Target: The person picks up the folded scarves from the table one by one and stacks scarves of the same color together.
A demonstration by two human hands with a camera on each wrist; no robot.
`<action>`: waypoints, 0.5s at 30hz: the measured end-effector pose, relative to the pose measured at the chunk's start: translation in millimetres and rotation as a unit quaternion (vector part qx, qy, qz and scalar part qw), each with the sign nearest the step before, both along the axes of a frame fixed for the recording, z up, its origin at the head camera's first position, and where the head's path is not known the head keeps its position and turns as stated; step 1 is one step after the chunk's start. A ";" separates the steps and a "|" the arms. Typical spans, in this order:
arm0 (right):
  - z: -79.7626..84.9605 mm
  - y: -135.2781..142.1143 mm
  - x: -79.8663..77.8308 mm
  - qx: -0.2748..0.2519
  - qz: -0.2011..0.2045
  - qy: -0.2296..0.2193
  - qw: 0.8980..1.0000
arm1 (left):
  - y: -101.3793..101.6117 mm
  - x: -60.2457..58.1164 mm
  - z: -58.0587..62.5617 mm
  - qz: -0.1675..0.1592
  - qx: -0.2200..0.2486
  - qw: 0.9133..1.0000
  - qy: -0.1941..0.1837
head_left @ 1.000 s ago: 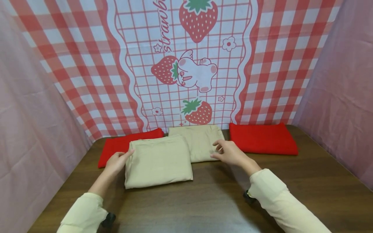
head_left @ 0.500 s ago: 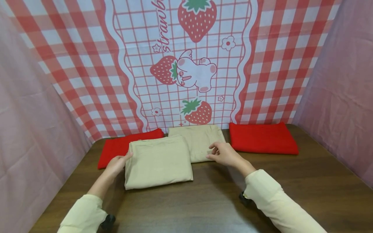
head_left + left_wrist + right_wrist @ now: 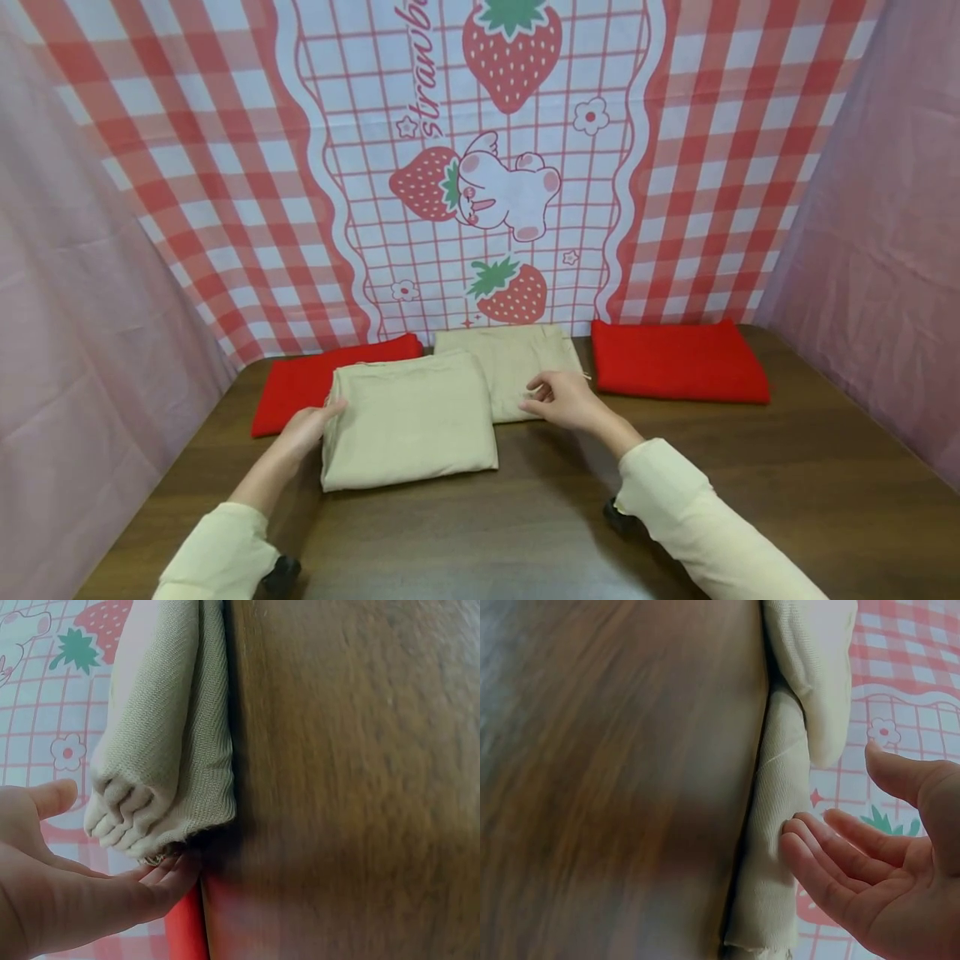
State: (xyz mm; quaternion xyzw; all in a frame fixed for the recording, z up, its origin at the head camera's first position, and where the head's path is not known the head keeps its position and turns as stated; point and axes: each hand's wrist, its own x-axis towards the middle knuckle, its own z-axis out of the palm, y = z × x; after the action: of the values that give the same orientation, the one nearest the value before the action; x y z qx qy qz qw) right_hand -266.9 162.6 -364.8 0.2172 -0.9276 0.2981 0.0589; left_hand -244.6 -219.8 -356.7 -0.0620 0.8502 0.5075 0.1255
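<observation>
A folded beige cloth [image 3: 408, 421] lies toward the left of the table, overlapping a second folded beige cloth [image 3: 510, 358] behind it. At the front cloth's left side is my left hand [image 3: 303, 429]. The left wrist view shows its fingertips [image 3: 176, 874] touching the frayed lower corner, while the thumb stands apart from the folds. My right hand [image 3: 566, 400] hovers over the front right part of the rear cloth, fingers loosely bent and thumb apart. In the right wrist view, its fingertips [image 3: 791, 844] overlap that cloth's folded edge, with nothing between fingers and thumb.
One folded red cloth [image 3: 300, 387] lies at the back left, partly covered by the front beige cloth. Another red cloth [image 3: 675, 362] lies at the back right. Behind the brown wooden table [image 3: 450, 533] hangs a strawberry-print curtain [image 3: 487, 183]; pink drapes [image 3: 877, 242] flank it.
My right hand has moved a little left across the rear beige cloth. My left hand stays by the front cloth's left edge, and the cloths lie where they were.
</observation>
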 end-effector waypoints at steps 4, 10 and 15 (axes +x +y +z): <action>-0.8 -4.3 -0.7 0.001 -0.011 0.004 1.000 | 1.2 -1.7 -1.9 0.006 0.022 1.000 -0.003; 1.4 -11.4 -0.2 -0.016 -0.012 -0.011 1.000 | 3.1 -4.6 -4.8 0.011 0.059 0.998 -0.005; 1.3 -17.8 -0.5 -0.024 -0.002 -0.040 0.999 | 1.5 -6.3 -9.3 0.021 0.075 0.997 -0.002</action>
State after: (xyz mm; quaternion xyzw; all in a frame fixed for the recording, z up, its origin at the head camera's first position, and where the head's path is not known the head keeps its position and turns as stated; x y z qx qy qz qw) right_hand -267.4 144.8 -363.5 0.2018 -0.9222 0.3288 0.0273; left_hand -251.0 -218.4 -365.9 -0.0715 0.8082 0.5719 0.1206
